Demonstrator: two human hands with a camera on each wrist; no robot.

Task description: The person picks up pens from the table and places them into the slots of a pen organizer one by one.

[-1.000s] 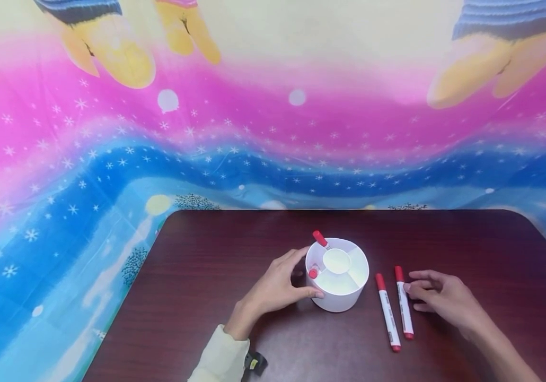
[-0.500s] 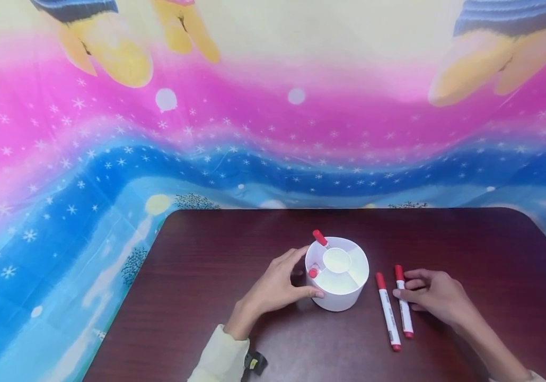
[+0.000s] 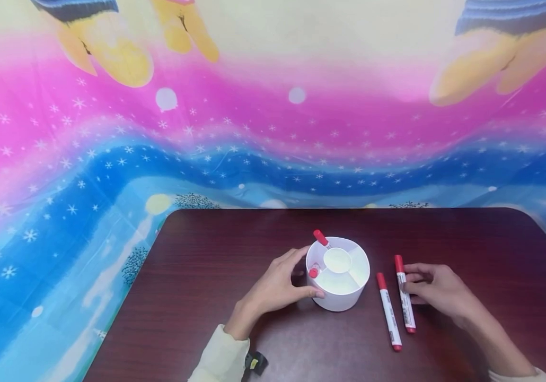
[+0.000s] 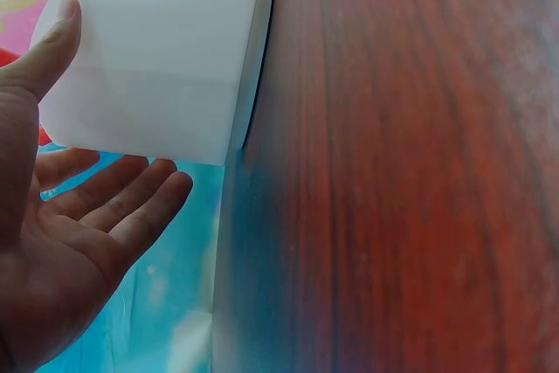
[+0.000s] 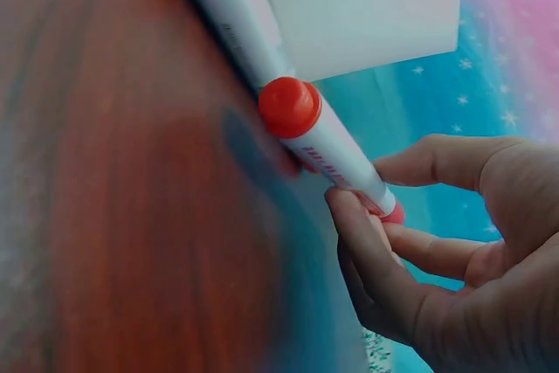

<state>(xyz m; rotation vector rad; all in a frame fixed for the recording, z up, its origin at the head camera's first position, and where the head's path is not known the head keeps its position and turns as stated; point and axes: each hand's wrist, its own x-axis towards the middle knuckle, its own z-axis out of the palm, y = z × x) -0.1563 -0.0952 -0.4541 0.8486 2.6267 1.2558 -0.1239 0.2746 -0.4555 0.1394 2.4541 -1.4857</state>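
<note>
A white round pen holder (image 3: 341, 301), with compartments about a central cup, stands on the table. My left hand (image 3: 280, 281) holds its left side, thumb in front and fingers behind; in the left wrist view the fingers (image 4: 144, 203) are nearly straight. Two red-capped markers lean in the holder: one cap (image 3: 320, 237) pokes out at the back, another (image 3: 313, 272) sits at the left. My right hand (image 3: 445, 292) pinches a white marker with red ends (image 3: 406, 302) between thumb and fingers, also clear in the right wrist view. A similar marker (image 3: 389, 315) lies just left of it.
The dark red-brown wooden table (image 3: 196, 265) has rounded far corners. Behind it hangs a pink and blue snowflake-patterned cloth (image 3: 254, 127). A small black device (image 3: 256, 363) is at the left cuff.
My right hand has closed its fingers on the right-hand marker and shifted it slightly away from me. The left hand and the holder have stayed almost still.
</note>
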